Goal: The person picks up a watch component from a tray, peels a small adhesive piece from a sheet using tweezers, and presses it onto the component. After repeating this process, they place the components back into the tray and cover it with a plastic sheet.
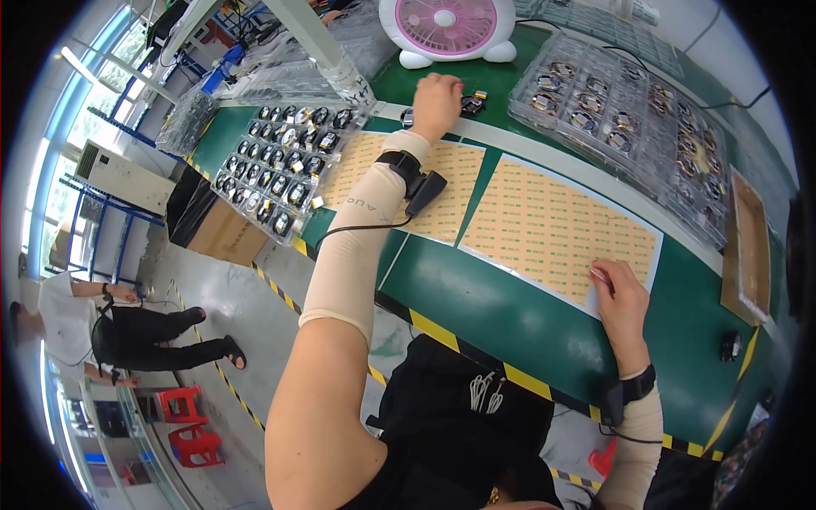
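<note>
My left hand (437, 105) reaches far across the bench with its fingers curled down; whatever it grips is hidden under it. A small round part (407, 117) lies just left of this hand, and a few small black parts (473, 103) lie just right of it. My right hand (622, 299) pinches a thin whitish piece (598, 274), too small to name, over the near right part of a tan sheet (552, 229) with green print. Beneath my left forearm lies a second tan sheet (455, 183) of the same kind.
Clear trays of round parts stand at the left (280, 161) and far right (586, 106). A pink-and-white fan (446, 25) is at the back. An open cardboard box (748, 246) and a black round part (730, 346) lie at right. Another person (72, 331) stands at far left.
</note>
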`<state>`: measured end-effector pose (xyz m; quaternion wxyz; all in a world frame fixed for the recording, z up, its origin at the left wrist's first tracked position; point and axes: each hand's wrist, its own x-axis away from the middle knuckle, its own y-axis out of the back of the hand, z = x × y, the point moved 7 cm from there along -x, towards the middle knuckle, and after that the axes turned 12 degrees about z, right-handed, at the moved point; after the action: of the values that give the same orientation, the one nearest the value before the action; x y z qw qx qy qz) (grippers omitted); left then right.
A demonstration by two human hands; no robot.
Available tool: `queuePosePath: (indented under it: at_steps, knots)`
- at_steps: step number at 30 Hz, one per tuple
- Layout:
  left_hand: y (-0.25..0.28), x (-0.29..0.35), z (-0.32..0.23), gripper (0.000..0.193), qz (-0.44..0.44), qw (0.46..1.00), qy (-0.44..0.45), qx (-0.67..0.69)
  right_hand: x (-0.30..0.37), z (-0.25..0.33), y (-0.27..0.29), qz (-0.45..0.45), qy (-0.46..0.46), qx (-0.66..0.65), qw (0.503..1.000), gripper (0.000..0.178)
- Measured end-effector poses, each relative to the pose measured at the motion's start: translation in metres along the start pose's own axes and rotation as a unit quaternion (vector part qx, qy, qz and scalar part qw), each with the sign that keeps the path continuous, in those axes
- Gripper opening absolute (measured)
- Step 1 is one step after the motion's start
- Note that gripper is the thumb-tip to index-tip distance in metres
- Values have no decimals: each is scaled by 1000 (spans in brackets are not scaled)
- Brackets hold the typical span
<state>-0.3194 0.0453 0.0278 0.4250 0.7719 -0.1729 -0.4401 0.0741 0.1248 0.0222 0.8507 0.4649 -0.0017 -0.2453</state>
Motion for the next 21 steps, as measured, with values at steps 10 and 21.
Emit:
queuePosePath:
  at_steps: [10, 21]
  knots:
    - [43, 106, -221, 12, 253, 870, -385, 177, 6, 4, 5, 5, -2, 81, 997, 13]
    - [-18, -12, -204, 15, 205, 945, -246, 59, 6, -6, 2, -4, 39, 57, 998, 10]
